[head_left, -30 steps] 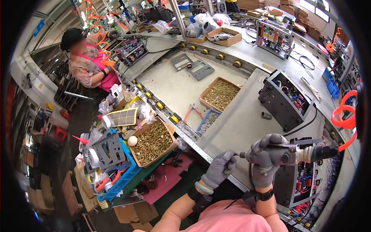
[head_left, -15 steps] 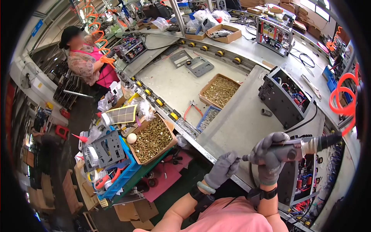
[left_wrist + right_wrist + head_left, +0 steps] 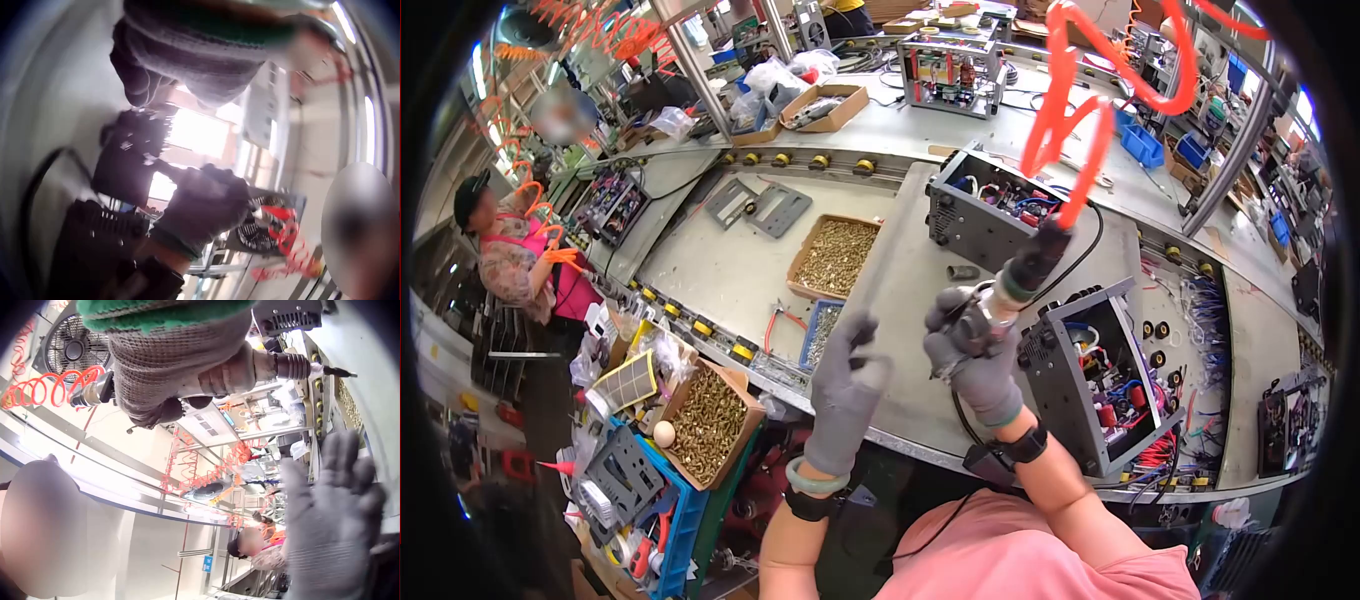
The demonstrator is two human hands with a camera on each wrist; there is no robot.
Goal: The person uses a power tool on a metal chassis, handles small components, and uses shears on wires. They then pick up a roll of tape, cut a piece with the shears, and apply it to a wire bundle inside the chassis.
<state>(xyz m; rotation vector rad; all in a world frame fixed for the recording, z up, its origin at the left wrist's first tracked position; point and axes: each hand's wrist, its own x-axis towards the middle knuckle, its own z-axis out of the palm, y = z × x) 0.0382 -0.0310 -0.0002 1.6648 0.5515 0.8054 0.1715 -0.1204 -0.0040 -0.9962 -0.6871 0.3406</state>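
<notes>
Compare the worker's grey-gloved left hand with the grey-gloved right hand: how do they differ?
The left hand is empty, its fingers loosely extended; the right hand has its fingers curled round a grey metal power tool. A pale green round bangle circles the left hand's wrist; none shows at the right hand's. Both are covered in grey knit.

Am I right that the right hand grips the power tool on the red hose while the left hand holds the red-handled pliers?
No: in the head view, the red-handled pliers lie on the worktop beside the blue tray, not in the left hand. The right hand does grip the power tool on the red hose.
</notes>
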